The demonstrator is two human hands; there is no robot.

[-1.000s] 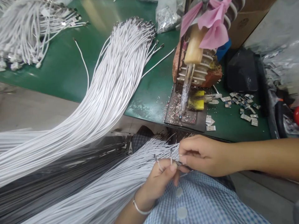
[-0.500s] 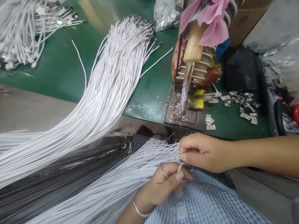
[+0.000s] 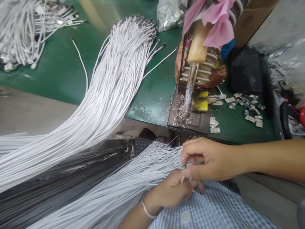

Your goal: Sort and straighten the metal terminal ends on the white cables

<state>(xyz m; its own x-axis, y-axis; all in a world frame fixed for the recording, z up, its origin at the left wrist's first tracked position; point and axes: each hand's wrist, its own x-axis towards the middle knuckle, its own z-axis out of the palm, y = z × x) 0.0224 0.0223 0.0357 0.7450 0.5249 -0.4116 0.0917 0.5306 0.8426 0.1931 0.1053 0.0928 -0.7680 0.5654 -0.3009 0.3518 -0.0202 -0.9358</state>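
My left hand (image 3: 172,189) is closed, thumb against curled fingers, round a white cable (image 3: 182,179), of which only a short piece shows. Just above it, my right hand (image 3: 209,159) has its fingers bent and its thumb tip down at the cable's end. A tiny dark piece shows between thumb and forefinger, too small to make out. Both hands meet over a blue checked garment (image 3: 214,203). Behind them lies a bundle of white cables (image 3: 133,178) below the table edge.
On the green table (image 3: 59,76) lies a big white cable bundle (image 3: 119,66). A soldering iron (image 3: 196,51) hangs tip down over a dark plate (image 3: 175,117) with solder crumbs. Nearby are a yellow sponge (image 3: 203,106), loose metal connector shells (image 3: 252,118) and a black box (image 3: 246,71).
My left hand has turned and shifted slightly right, up against the right hand. My right thumb has moved down, and its fingers have spread a little from the thumb.
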